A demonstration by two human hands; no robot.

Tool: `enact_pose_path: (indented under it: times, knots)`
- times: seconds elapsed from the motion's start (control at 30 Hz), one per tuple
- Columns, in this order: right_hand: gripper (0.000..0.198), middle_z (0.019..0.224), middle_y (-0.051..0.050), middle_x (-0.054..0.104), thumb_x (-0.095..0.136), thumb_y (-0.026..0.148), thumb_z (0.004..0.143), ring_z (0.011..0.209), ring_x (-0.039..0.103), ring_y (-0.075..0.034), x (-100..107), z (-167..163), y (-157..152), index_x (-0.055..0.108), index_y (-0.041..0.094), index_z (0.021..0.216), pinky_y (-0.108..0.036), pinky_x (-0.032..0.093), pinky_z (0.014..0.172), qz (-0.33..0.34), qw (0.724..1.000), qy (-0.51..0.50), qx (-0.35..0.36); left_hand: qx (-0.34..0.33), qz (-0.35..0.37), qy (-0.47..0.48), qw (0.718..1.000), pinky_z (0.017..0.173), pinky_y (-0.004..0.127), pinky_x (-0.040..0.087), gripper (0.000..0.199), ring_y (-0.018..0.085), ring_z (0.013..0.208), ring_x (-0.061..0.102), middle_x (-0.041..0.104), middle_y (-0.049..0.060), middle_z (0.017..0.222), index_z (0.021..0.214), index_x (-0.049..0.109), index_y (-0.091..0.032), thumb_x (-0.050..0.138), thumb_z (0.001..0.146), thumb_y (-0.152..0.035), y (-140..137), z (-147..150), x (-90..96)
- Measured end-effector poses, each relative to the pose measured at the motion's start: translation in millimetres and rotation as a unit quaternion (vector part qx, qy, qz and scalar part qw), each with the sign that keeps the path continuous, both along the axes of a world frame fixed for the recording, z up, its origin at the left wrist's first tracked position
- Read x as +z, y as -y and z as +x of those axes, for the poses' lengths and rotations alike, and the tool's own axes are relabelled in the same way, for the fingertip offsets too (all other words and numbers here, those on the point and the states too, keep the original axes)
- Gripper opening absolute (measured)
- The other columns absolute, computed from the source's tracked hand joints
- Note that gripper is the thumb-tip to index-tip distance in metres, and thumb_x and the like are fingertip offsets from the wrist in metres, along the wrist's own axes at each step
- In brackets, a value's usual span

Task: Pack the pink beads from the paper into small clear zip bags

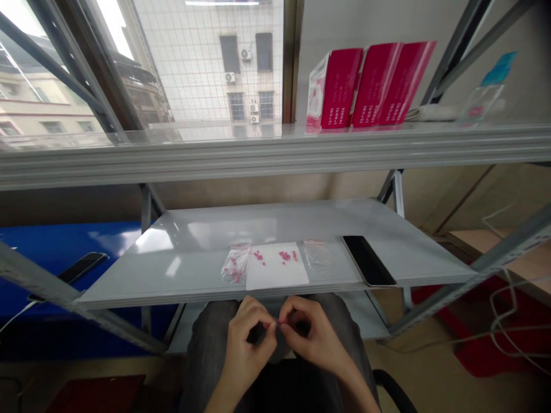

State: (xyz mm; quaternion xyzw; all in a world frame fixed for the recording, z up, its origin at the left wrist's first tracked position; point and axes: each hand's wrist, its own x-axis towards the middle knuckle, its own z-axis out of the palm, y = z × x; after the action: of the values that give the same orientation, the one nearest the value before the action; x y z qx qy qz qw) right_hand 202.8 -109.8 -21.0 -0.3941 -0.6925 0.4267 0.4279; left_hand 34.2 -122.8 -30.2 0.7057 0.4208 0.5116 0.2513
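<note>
Above my lap, just in front of the shelf edge, my left hand and my right hand meet fingertip to fingertip. Each is closed in a pinch of thumb and forefinger. A tiny pink piece shows at the right fingertips; its kind is too small to make out. What the left fingers pinch is hidden. Beyond the hands, a white paper sheet carries small pink pieces in two loose groups. Left of it lies a clear zip bag with more pink pieces inside; a flat clear bag lies to the right.
A dark tablet or large phone lies on the grey shelf, right of the bags. The upper shelf holds pink boxes and a blue-topped spray bottle. At left, a phone rests on a blue surface.
</note>
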Motion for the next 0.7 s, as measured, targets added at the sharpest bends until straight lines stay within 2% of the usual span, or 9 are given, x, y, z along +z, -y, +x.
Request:
enact_pose_path:
  times: [0.17, 0.4, 0.7]
  knots:
    - [0.011, 0.067, 0.002, 0.061, 0.057, 0.008, 0.073, 0.061, 0.058, -0.013, -1.6, -3.8, 1.8, 0.063, 0.017, 0.073, -0.022, 0.045, 0.058, 0.000, 1.000, 0.010, -0.006, 0.027, 0.006, -0.014, 1.000, 0.063, 0.028, 0.043, 0.016, 0.017, 0.071, 0.055, 0.056, 0.001, 0.070, 0.070, 0.059, -0.019, 0.059, 0.086, -0.016, 10.4, 3.6, -2.2]
    - [0.010, 0.066, 0.002, 0.060, 0.059, 0.008, 0.072, 0.060, 0.055, -0.012, 1.6, -2.3, 2.1, 0.063, 0.017, 0.072, -0.022, 0.042, 0.057, 0.037, 0.998, 0.046, -0.003, 0.049, 0.022, -0.039, 0.998, 0.064, 0.028, 0.043, 0.016, 0.017, 0.071, 0.056, 0.057, 0.001, 0.070, 0.071, 0.059, -0.019, 0.058, 0.087, -0.016, 13.8, 5.1, -0.5]
    - [0.010, 0.072, -0.001, 0.064, 0.061, 0.012, 0.081, 0.068, 0.059, -0.015, 9.6, 4.3, 2.9, 0.068, 0.018, 0.076, -0.024, 0.046, 0.062, 0.040, 0.999, 0.020, 0.002, 0.045, 0.028, -0.045, 0.998, 0.065, 0.030, 0.043, 0.015, 0.018, 0.071, 0.057, 0.058, 0.002, 0.071, 0.074, 0.061, -0.019, 0.058, 0.088, -0.016, 12.1, 0.0, 5.9]
